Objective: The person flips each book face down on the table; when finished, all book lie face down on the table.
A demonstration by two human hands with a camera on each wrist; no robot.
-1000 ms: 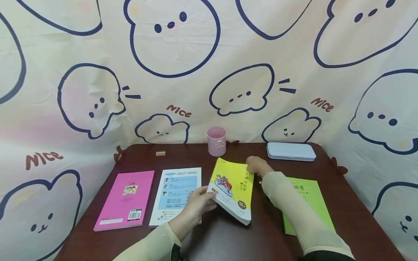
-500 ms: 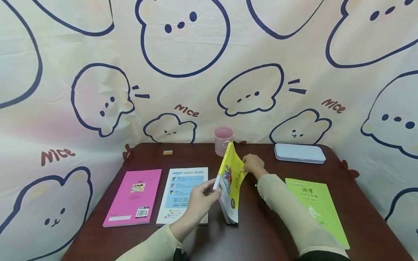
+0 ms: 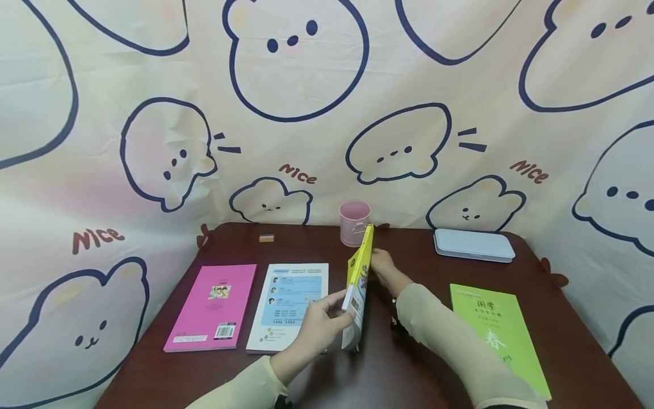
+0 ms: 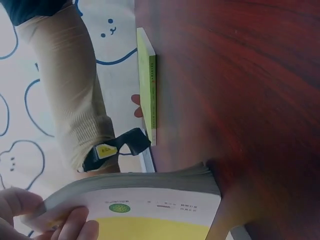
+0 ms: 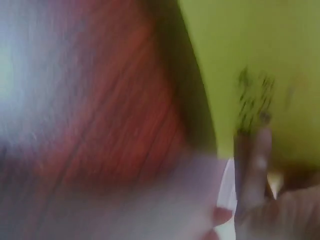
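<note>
A thick yellow-and-white book [image 3: 359,284] stands on edge above the middle of the table, turned so its narrow side faces the head camera. My left hand [image 3: 324,325] pinches its lower near part, thumb on one side and fingers on the other. In the left wrist view, the left fingers [image 4: 72,225] lie on the book's white-and-yellow cover, and its page edges look bowed. My right hand [image 3: 387,271] is at the book's far right side. The right wrist view, blurred, has a straight finger [image 5: 257,160] against the yellow cover.
A pink book [image 3: 217,307] and a blue-and-white book [image 3: 292,301] lie on the left. On the right lies a green book [image 3: 493,329]. A pink cup [image 3: 354,222], an eraser [image 3: 266,238] and a pale blue case [image 3: 474,245] are along the back edge.
The yellow book has gone from tilted with its front cover showing to upright and nearly edge-on, its front now turned right. Both hands turned with it; the head view shifted slightly.
</note>
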